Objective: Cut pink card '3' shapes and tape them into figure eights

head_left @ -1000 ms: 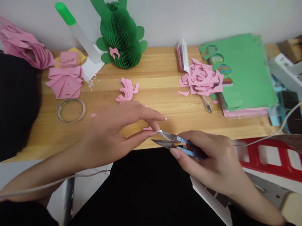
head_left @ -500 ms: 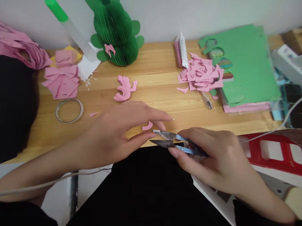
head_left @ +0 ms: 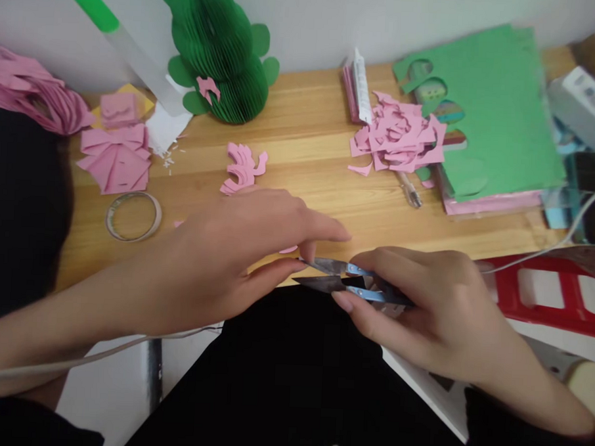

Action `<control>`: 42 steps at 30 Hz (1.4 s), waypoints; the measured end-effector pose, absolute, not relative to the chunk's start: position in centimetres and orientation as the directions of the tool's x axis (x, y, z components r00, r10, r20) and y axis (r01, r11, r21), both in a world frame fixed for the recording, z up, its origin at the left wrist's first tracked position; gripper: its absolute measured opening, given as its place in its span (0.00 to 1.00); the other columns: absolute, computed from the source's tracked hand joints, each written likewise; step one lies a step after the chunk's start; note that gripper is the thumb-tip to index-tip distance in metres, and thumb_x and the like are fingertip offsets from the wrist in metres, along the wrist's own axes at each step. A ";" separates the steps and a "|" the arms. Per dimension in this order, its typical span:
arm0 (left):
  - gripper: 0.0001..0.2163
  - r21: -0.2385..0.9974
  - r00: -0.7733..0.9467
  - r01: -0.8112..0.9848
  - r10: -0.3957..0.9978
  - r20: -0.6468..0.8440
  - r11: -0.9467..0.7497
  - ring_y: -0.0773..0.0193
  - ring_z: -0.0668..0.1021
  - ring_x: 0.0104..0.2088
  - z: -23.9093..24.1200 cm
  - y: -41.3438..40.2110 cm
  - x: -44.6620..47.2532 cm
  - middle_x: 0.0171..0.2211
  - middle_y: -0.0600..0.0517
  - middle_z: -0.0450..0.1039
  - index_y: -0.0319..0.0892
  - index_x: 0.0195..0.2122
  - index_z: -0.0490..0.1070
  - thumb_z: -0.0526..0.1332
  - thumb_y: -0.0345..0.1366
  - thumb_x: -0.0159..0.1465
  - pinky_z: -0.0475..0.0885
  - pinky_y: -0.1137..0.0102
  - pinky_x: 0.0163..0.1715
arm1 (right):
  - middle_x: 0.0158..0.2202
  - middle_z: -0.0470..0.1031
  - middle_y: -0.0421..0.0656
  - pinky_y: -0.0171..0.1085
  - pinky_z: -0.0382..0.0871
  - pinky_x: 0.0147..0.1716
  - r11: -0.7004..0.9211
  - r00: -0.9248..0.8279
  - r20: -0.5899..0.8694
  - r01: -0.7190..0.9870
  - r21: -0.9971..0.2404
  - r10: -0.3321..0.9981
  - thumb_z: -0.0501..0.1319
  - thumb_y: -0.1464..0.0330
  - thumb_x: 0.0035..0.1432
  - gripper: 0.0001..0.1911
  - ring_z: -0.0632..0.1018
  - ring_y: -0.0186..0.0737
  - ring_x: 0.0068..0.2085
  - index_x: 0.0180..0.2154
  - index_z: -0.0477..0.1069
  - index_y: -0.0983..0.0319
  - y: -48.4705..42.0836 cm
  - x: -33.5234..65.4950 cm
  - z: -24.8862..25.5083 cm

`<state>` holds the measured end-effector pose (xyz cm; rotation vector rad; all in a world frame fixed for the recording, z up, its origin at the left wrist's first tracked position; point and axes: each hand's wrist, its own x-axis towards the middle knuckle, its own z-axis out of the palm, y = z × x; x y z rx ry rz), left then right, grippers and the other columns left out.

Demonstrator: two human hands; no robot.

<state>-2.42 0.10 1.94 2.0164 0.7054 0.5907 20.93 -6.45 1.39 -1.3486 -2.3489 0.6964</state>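
Observation:
My right hand (head_left: 429, 307) holds a pair of thread snips (head_left: 322, 284) with blue handles, their two dark blades apart and pointing left. At the tip of the upper blade, the thumb and a finger of my left hand (head_left: 237, 260) are pinched together, with the index finger stretched out above. Just behind these fingers lies a pink paper piece (head_left: 289, 250), mostly hidden. Beyond my left hand sits a small stack of curved pink paper cutouts (head_left: 241, 168), partly covered by the hand.
A green honeycomb paper figure (head_left: 211, 55) stands at the back, left of pink paper scraps (head_left: 400, 135) and green sheets (head_left: 509, 127). A tape roll (head_left: 133, 217), folded pink paper (head_left: 117, 159) and a green-capped tube (head_left: 118, 34) are at left. A cable (head_left: 547, 250) crosses at right.
My left fingers have closed at the upper blade's tip, where a small white bit showed before. The view has shifted slightly; the right hand keeps its hold on the snips.

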 end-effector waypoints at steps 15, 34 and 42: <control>0.16 0.897 0.778 0.253 0.628 0.035 -0.363 0.59 0.81 0.33 1.5 1.1 -2.8 0.31 0.54 0.79 0.50 0.51 0.77 0.68 0.35 0.61 0.75 0.71 0.37 | 0.17 0.66 0.37 0.34 0.51 0.18 0.475 -0.550 0.027 0.694 -0.541 0.835 0.56 0.60 0.66 0.17 0.66 0.31 0.17 0.30 0.72 0.64 -6.4 21.2 1.6; 0.23 0.975 0.656 -0.146 0.722 0.222 -0.167 0.63 0.79 0.30 -1.8 0.4 -3.0 0.27 0.52 0.75 0.47 0.56 0.72 0.68 0.27 0.59 0.76 0.69 0.32 | 0.18 0.66 0.35 0.34 0.53 0.19 0.407 -0.527 0.020 0.631 -0.660 0.850 0.60 0.63 0.64 0.12 0.65 0.29 0.17 0.29 0.70 0.63 -6.0 21.1 1.8; 0.20 0.918 0.421 -0.367 0.853 0.309 -0.151 0.65 0.75 0.26 -3.6 -0.3 -2.0 0.22 0.54 0.71 0.46 0.52 0.76 0.71 0.34 0.58 0.74 0.68 0.29 | 0.20 0.69 0.35 0.32 0.56 0.20 0.321 -0.469 -0.001 0.605 -0.728 0.883 0.62 0.61 0.62 0.12 0.66 0.29 0.18 0.31 0.71 0.63 -6.0 21.2 1.3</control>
